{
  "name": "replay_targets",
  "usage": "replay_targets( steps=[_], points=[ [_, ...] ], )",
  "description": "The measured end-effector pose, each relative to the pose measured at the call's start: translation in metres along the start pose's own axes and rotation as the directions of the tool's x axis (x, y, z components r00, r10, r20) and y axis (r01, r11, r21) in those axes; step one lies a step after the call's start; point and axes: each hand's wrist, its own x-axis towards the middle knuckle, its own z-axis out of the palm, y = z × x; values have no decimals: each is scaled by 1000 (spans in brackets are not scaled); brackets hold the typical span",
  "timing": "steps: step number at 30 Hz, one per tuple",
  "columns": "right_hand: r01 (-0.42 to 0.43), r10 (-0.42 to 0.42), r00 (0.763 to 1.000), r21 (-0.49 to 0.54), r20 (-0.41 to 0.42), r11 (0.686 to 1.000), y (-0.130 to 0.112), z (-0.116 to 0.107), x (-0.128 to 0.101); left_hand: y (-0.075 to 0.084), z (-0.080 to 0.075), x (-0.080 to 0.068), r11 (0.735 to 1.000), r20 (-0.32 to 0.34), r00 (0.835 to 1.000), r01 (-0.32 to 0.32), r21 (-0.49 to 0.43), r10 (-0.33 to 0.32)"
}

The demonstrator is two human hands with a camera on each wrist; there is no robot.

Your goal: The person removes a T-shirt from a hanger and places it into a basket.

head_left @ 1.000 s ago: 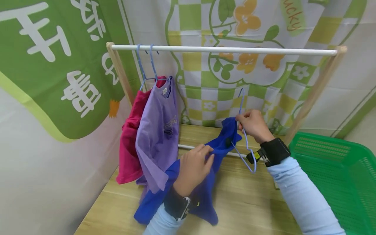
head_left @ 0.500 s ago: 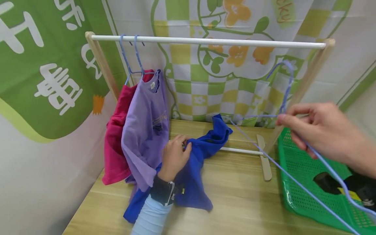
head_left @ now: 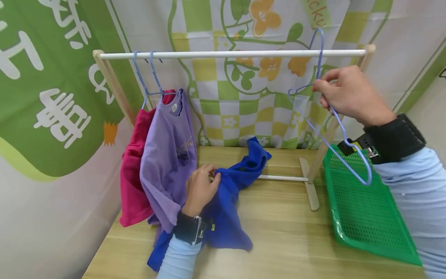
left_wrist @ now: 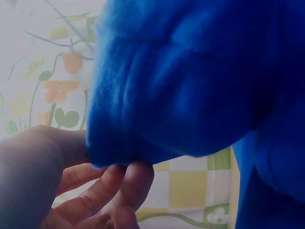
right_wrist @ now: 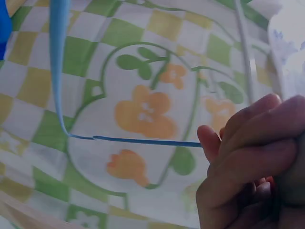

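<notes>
My right hand pinches a thin blue-purple clothes hanger just below its hook. The hook reaches up beside the right part of the white rail; whether they touch I cannot tell. No garment is on this hanger. With my left hand I pinch an edge of a blue garment, which is bunched above the wooden table. In the left wrist view, thumb and fingers hold the hem of the blue cloth. The right wrist view has the hanger's wire running into my fingers.
A purple shirt and a pink garment hang on hangers at the rail's left end. To the right, a green plastic basket stands beside the rack's wooden foot. A patterned curtain covers the back.
The hanger came away from the blue garment as my right hand drew it right and toward me, then raised it to the rail. My left hand kept hold of the cloth.
</notes>
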Motion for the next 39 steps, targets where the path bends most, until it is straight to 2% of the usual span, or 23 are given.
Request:
replay_targets(
  steps=[5,8,11,13,15,17,18,20,21,23,25,26,27,28,29,32,35,37,39],
  points=[
    [-54,54,999,84,6,995,25,26,2,-7,4,-2,999,44,999,30,20,-30],
    [-36,41,999,151,-30,988,37,38,-5,-9,4,1,999,64,997,36,15,-37],
    [15,-6,995,96,-95,995,50,54,-17,-10,3,4,999,77,996,34,19,-35],
    [47,-48,993,-15,-107,999,60,68,-25,-11,1,6,999,87,996,32,36,-35],
    [62,-68,997,-133,-40,989,71,83,-32,-13,0,7,997,110,993,33,64,-40],
    [75,-55,993,-200,105,977,80,100,-38,-14,0,7,994,158,986,41,99,-57],
    [83,-44,983,-218,177,972,83,109,-41,-15,0,6,991,195,978,47,122,-71],
    [122,-44,947,-229,318,966,87,132,-45,-16,1,5,983,298,947,74,170,-123],
    [137,-42,927,-231,374,963,89,145,-46,-16,1,3,977,359,919,99,187,-162],
    [139,-27,884,-207,466,968,90,173,-49,-16,3,-2,963,483,841,156,219,-246],
    [151,-30,854,-193,519,969,91,203,-48,-16,5,-5,950,577,757,200,241,-306],
    [140,-17,843,-187,538,972,91,217,-48,-15,6,-6,946,608,726,211,247,-321],
    [110,13,831,-188,556,976,91,230,-48,-15,8,-7,944,633,701,217,250,-329],
    [89,34,821,-187,570,978,91,243,-47,-15,11,-8,944,650,686,208,254,-326],
    [84,41,815,-189,579,978,90,254,-48,-14,14,-9,947,664,678,191,258,-317],
    [85,67,781,-212,621,974,85,286,-54,-13,24,-11,949,682,666,144,280,-302],
    [133,39,766,-218,641,967,76,312,-65,-18,35,-13,947,681,667,129,295,-303],
    [179,-3,785,-221,619,959,72,329,-72,-20,35,-13,950,681,673,113,289,-288],
    [231,-63,819,-227,571,946,70,342,-76,-22,31,-11,959,677,690,92,268,-256]
  ],
)
